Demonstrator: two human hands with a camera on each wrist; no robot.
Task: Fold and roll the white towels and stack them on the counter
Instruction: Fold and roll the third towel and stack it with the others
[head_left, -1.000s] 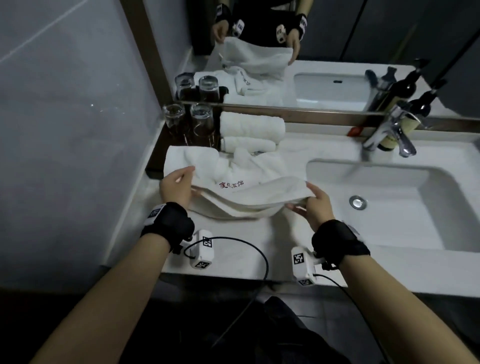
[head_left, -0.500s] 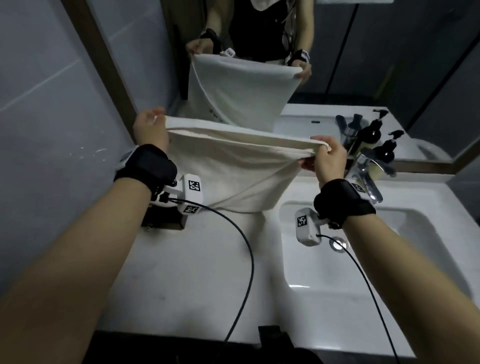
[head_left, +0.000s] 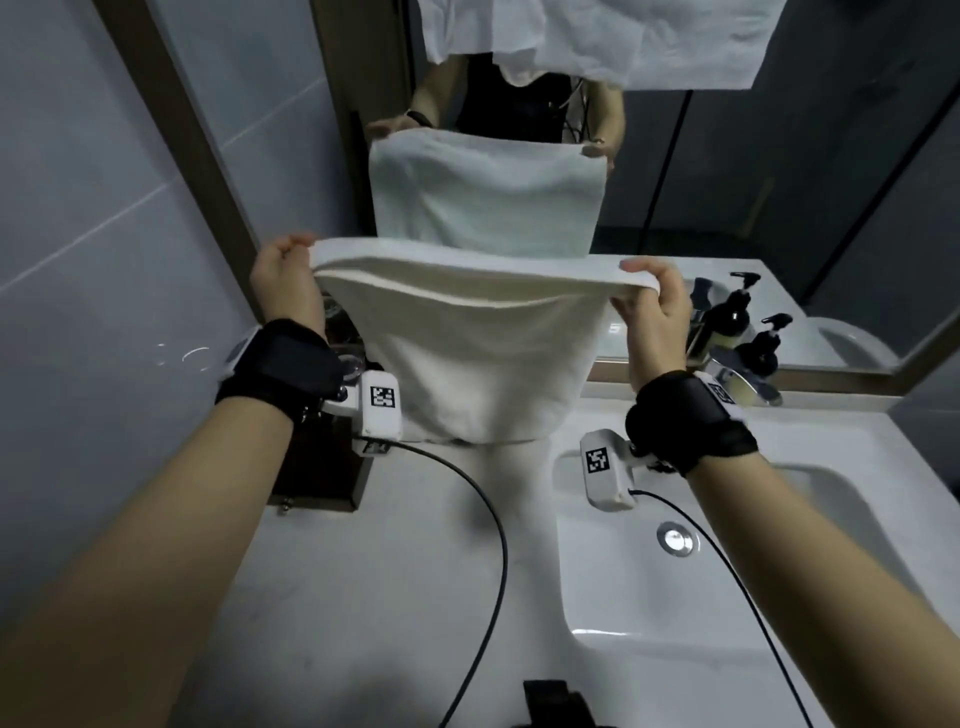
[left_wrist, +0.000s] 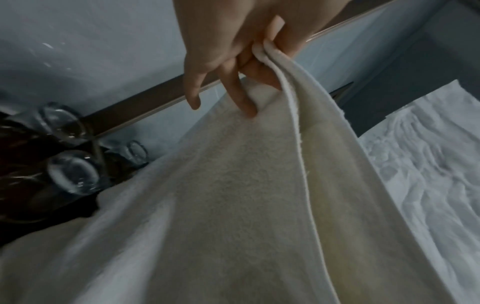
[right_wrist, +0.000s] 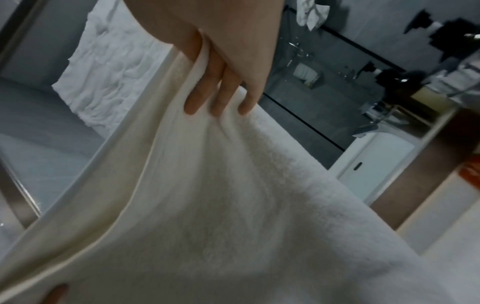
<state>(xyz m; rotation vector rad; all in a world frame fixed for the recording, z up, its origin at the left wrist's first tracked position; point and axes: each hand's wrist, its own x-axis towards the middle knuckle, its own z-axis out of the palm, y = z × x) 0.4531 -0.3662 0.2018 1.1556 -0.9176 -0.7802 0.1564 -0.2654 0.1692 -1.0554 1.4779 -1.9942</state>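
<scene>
I hold a white towel (head_left: 478, 358) doubled over and hanging in the air in front of the mirror. My left hand (head_left: 283, 275) pinches its top left corner, both layers together. My right hand (head_left: 652, 301) pinches the top right corner. The top edge is stretched level between the hands and the lower fold hangs down to the back of the counter. In the left wrist view my left hand (left_wrist: 249, 53) grips two layered edges of the towel (left_wrist: 246, 201). In the right wrist view my right hand (right_wrist: 221, 82) lies curled over the towel (right_wrist: 233, 205). The rolled towels behind are hidden.
A white counter (head_left: 374, 597) lies below, with a sink basin (head_left: 727, 561) at the right. Dark pump bottles (head_left: 732, 317) and a chrome tap (head_left: 743, 379) stand behind the basin. Drinking glasses (left_wrist: 70, 170) on a dark tray (head_left: 317, 478) stand at the back left beside the wall.
The towel was lifted off the counter and now hangs raised and stretched between both hands. The hands rose higher and the top edge levelled out.
</scene>
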